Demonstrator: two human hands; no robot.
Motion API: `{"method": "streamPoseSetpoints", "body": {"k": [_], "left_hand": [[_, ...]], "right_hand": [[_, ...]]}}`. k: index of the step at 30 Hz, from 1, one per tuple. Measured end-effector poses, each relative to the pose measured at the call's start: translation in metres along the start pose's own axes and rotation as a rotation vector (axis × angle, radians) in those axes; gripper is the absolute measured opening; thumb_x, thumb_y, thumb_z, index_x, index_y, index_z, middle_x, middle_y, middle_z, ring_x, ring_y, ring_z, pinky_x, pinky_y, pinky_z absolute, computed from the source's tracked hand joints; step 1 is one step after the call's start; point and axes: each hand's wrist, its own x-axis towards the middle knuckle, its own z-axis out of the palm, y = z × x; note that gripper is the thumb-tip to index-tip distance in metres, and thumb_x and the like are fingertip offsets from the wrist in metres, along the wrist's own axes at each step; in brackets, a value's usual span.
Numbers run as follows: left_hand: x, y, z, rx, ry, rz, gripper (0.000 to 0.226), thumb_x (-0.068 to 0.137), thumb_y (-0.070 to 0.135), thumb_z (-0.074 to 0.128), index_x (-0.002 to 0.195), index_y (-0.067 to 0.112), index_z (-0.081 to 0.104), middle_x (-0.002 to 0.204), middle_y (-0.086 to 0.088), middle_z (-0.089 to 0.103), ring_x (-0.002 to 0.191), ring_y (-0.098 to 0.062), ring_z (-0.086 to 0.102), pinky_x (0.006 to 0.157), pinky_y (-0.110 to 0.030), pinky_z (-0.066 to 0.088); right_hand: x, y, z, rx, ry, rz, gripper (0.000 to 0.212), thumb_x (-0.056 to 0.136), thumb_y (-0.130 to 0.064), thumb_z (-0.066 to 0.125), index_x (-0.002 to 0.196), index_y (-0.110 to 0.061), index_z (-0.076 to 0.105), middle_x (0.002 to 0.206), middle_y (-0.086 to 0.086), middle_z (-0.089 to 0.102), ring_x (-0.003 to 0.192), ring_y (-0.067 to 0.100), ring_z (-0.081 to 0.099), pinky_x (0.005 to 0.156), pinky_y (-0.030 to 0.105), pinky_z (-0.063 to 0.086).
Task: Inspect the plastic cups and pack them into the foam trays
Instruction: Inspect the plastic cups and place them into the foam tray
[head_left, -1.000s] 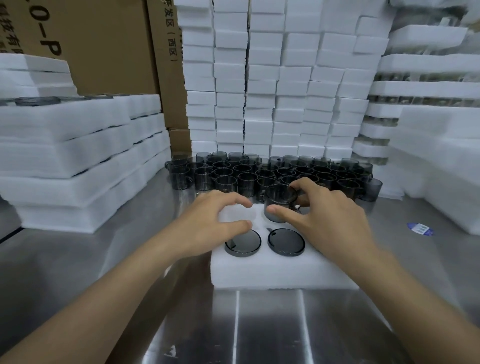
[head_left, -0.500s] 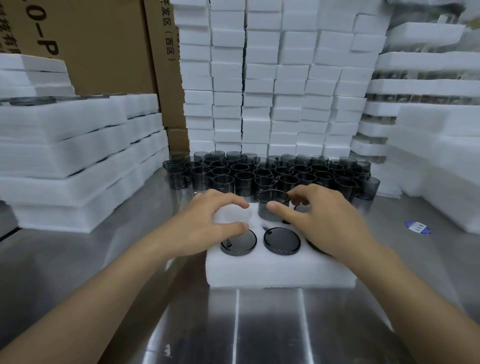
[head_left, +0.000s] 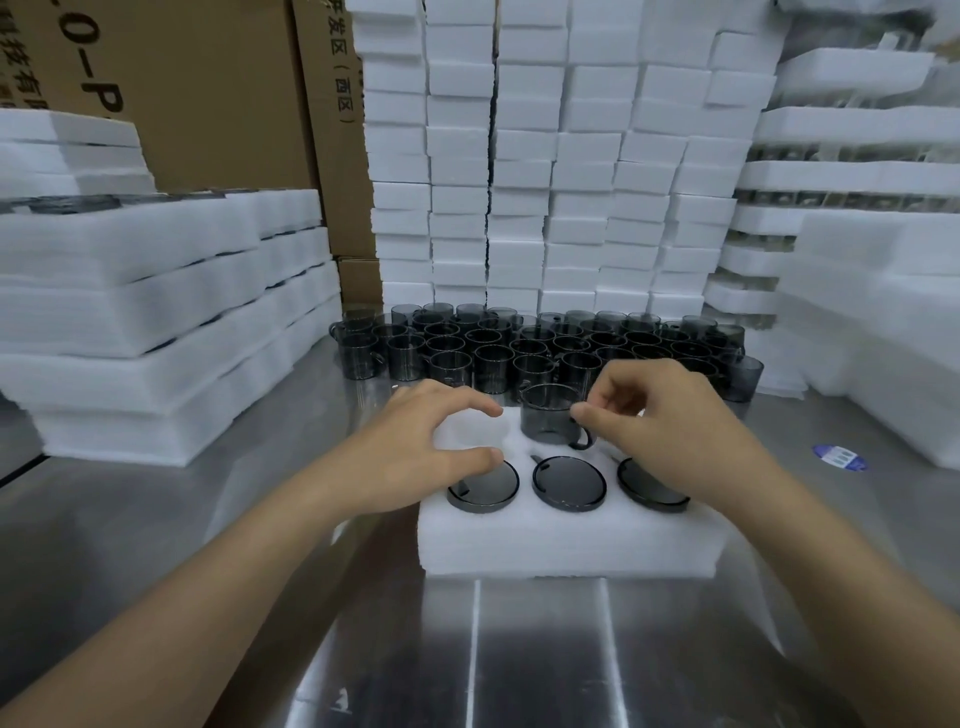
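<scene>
A white foam tray (head_left: 571, 540) lies on the steel table in front of me. Three smoky grey cups (head_left: 569, 482) sit sunk in its front row of holes. A fourth grey cup (head_left: 548, 415) stands tall in the back middle hole, its handle pointing to the front right. My right hand (head_left: 670, 421) is at that cup's right side. Its thumb and curled forefinger pinch the cup just above the handle. My left hand (head_left: 415, 457) rests on the tray's left part, fingers arched over the back left hole and thumb by the front left cup.
Several loose grey cups (head_left: 545, 348) stand crowded right behind the tray. Stacks of foam trays rise at the left (head_left: 156, 312), back (head_left: 545, 182) and right (head_left: 872, 312). Cardboard boxes (head_left: 208, 93) stand at the back left. A blue sticker (head_left: 839, 457) lies on the table (head_left: 156, 545).
My right hand has slid from over the cup's rim to its right side, by the handle. The third front cup shows now. My left hand has stayed on the tray.
</scene>
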Motion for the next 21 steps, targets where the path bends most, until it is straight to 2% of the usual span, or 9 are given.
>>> {"method": "streamPoseSetpoints", "body": {"k": [6,10,12,14,18,21], "left_hand": [[0.0,-0.002,0.0,-0.006,0.003,0.008,0.041,0.093,0.062,0.069,0.132,0.06,0.057,0.142,0.023,0.045,0.147,-0.009,0.029,0.121,-0.052,0.035],[-0.001,-0.001,0.0,-0.006,0.006,0.013,0.045,0.087,0.068,0.065,0.131,0.06,0.057,0.141,0.024,0.045,0.146,-0.008,0.03,0.121,-0.051,0.036],[-0.001,0.0,0.0,0.0,0.005,0.011,0.049,0.083,0.071,0.062,0.13,0.06,0.057,0.141,0.023,0.045,0.145,-0.008,0.03,0.121,-0.05,0.036],[-0.001,0.0,0.0,0.005,0.004,0.016,0.047,0.087,0.068,0.064,0.132,0.059,0.057,0.142,0.022,0.045,0.146,-0.009,0.03,0.121,-0.05,0.035],[0.0,0.0,0.0,0.011,0.011,0.014,0.043,0.093,0.065,0.068,0.133,0.058,0.056,0.144,0.02,0.045,0.146,-0.009,0.029,0.122,-0.05,0.034],[0.0,0.001,0.0,0.008,0.018,0.014,0.043,0.094,0.064,0.068,0.135,0.057,0.056,0.144,0.02,0.045,0.147,-0.008,0.029,0.122,-0.049,0.034]], "right_hand": [[0.001,0.005,0.003,-0.043,-0.091,0.041,0.034,0.094,-0.043,0.076,0.068,-0.025,0.065,0.064,-0.007,0.067,0.058,0.003,0.056,0.061,0.025,0.045],[0.001,0.007,0.001,-0.104,-0.138,0.036,0.04,0.096,-0.045,0.073,0.064,-0.024,0.061,0.055,-0.012,0.058,0.053,0.002,0.051,0.058,0.025,0.04],[0.001,0.006,0.001,-0.11,-0.107,0.02,0.031,0.093,-0.047,0.075,0.071,-0.028,0.064,0.064,-0.013,0.065,0.059,0.002,0.056,0.063,0.029,0.048],[0.001,0.004,0.002,-0.06,-0.031,0.006,0.019,0.088,-0.053,0.077,0.086,-0.037,0.066,0.078,-0.021,0.067,0.071,-0.001,0.06,0.07,0.032,0.052],[-0.001,0.005,0.009,-0.033,0.041,0.012,0.04,0.086,-0.068,0.07,0.119,-0.044,0.069,0.08,-0.017,0.068,0.077,0.0,0.062,0.075,0.035,0.056],[0.0,0.007,0.013,-0.098,-0.007,0.042,0.04,0.087,-0.072,0.066,0.109,-0.041,0.075,0.076,-0.015,0.067,0.075,0.002,0.062,0.072,0.036,0.056]]}}
